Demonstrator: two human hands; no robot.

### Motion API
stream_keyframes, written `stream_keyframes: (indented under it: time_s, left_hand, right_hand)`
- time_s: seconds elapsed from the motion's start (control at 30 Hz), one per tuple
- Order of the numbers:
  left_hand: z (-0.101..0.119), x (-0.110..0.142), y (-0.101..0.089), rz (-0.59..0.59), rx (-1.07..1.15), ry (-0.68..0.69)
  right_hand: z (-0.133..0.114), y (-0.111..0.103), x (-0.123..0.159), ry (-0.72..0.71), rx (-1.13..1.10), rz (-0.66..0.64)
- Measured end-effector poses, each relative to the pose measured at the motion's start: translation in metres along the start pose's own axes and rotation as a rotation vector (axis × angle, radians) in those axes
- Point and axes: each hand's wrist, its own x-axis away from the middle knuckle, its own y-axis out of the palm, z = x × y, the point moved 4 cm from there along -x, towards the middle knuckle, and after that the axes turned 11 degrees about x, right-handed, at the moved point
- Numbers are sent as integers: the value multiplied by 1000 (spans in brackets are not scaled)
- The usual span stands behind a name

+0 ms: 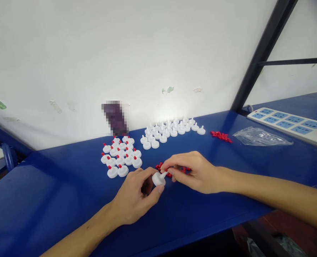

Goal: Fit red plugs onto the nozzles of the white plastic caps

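Observation:
My left hand grips a white nozzle cap by its round base, the spout tilted up toward the right. At the spout's tip my right hand pinches a small red tip cap, mostly hidden by the fingers. Loose red tip caps lie on the table beneath and behind my right hand. Left of my hands stands a group of white nozzle caps with red tips. Further back, several bare white nozzle caps stand in rows, spouts up.
A second pile of red tip caps sits on the blue table at the right, beside a clear plastic bag. Beyond it lies a white power strip with blue sockets. A white wall and dark metal post bound the back.

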Motion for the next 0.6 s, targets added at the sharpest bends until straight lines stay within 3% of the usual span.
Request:
stream_keyframes:
  time_s: [0.17, 0.37, 0.5, 0.6]
  left_hand:
    - [-2, 1, -1, 1, 78, -17]
    - [1, 0, -3, 1, 81, 58]
    - [-1, 2, -2, -32, 63, 73]
    - [-2, 3, -1, -57, 55, 89]
  right_hand:
    - [2, 0, 3, -16, 53, -8]
    - [-1, 0, 1, -43, 41, -93]
    - [-1, -3, -1, -119, 52, -59]
    - [2, -4, -2, -73, 59, -57]
